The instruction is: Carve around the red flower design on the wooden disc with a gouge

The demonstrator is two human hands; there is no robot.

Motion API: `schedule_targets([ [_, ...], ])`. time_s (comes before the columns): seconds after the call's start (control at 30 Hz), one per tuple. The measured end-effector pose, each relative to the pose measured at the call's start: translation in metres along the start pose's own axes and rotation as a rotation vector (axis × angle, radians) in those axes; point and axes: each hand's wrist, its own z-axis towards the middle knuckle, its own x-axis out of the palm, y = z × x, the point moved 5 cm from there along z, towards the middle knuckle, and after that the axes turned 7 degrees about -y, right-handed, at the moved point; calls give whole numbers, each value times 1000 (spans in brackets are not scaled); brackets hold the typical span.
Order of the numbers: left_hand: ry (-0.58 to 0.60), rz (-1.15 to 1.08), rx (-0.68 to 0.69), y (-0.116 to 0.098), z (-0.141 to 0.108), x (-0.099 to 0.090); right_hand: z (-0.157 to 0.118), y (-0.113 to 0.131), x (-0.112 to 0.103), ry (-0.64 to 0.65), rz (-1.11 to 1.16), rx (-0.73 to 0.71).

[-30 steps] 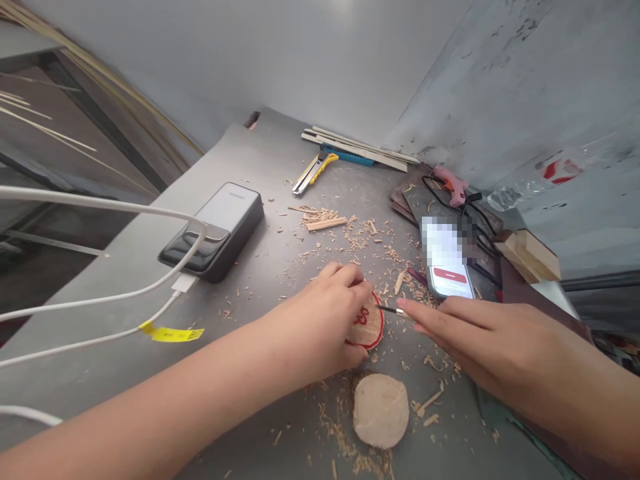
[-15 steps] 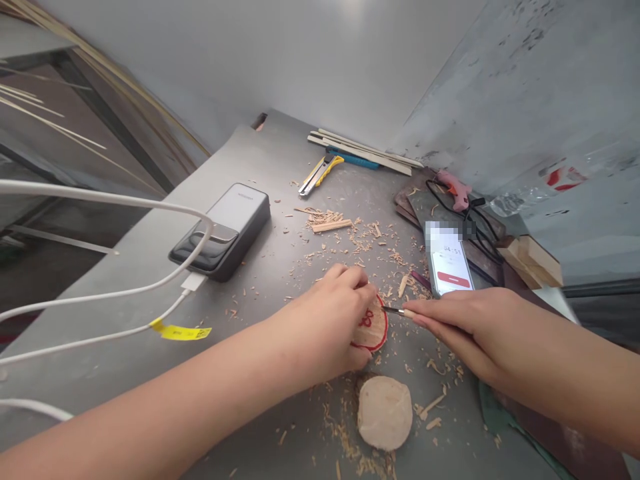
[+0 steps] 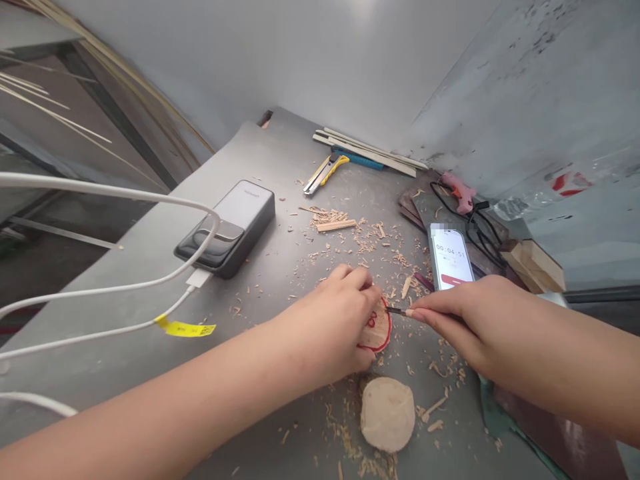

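Wooden disc (image 3: 382,331), red-rimmed, lies near the centre of the frame, clamped by the left grip (image 3: 343,320), which closes around its edge. The right grip (image 3: 467,323) is pinched on a slim tool (image 3: 399,311), whose dark tip meets the disc's right edge. The red outline and motif are in place, and the edge work looks partway along; the left grip hides much of the disc, so how much is left cannot be told. Just below sits a plain wooden round (image 3: 388,415), its top unmarked. Shavings (image 3: 327,217) litter the surface (image 3: 283,150); a phone (image 3: 452,257) lies right of centre, a box cutter (image 3: 321,176) at upper centre.
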Motion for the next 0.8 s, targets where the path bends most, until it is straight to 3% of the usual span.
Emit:
schedule_targets([
  [0.13,4,14,11,-1,0,0,12,-5,1,167,-88,11],
  [0.27,20,22,-4,-2,0,-1,23,-10,-1,152,-133,-262],
  [0.4,26,24,-11,-2,0,-2,21,-16,3,71,-201,-496],
  [0.53,20,45,4,-4,-1,-3,-7,-8,2,-160,-389,-749],
  [0.63,19,52,13,-5,-1,-3,-28,-6,0,-237,-457,-777],
  [0.8,16,26,1,-5,-3,-3,-33,-14,1,-163,-294,-619],
])
